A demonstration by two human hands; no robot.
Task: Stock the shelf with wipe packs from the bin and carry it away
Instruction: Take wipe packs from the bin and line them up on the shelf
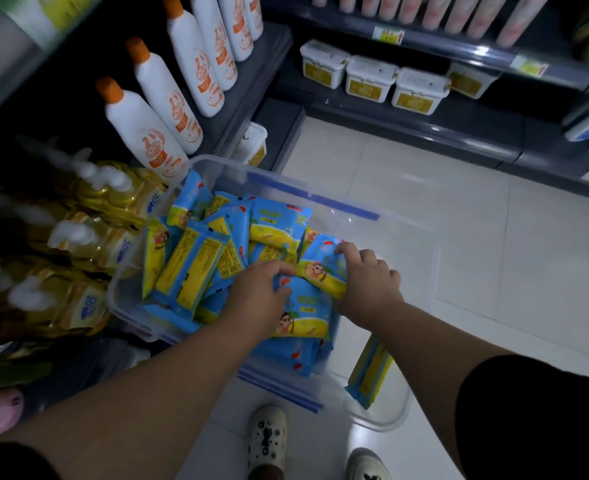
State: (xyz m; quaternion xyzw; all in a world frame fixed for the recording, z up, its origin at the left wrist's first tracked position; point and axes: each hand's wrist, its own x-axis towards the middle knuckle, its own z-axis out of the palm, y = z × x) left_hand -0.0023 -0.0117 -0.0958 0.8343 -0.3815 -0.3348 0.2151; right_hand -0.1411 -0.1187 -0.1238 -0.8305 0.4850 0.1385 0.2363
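Pale glossy floor tiles [424, 209] leave open room to the right of the bin and beyond it, up to the dark shelving. The left shelf [251, 64] runs right beside the bin's left side; a second dark shelf unit [459, 133] crosses the far side, well apart from it. The bin [383, 415] is a clear plastic box with rounded corners and blue clips on its rims, standing on the floor in front of a pair of pale clogs [267, 438]. Its right half shows bare bottom. On the left shelf stand tall white bottles [147, 133] with orange caps and orange print, too blurred to read, and below them yellow pump bottles [88, 244] with white heads. Square white tubs [369, 79] with yellow labels sit on the far shelf, with yellow price tags [388, 35] on the rail above them, unreadable. Soft blue and yellow wipe packs [196, 268] lie heaped in the bin's left half, printed with a cartoon figure; one stands on edge [371, 372] at the near right wall. The left hand [258, 289] pinches a flat pack [306, 317], fingers curled over its top edge. The right hand [369, 282] grips a tilted pack [324, 271], fingers wrapped over it
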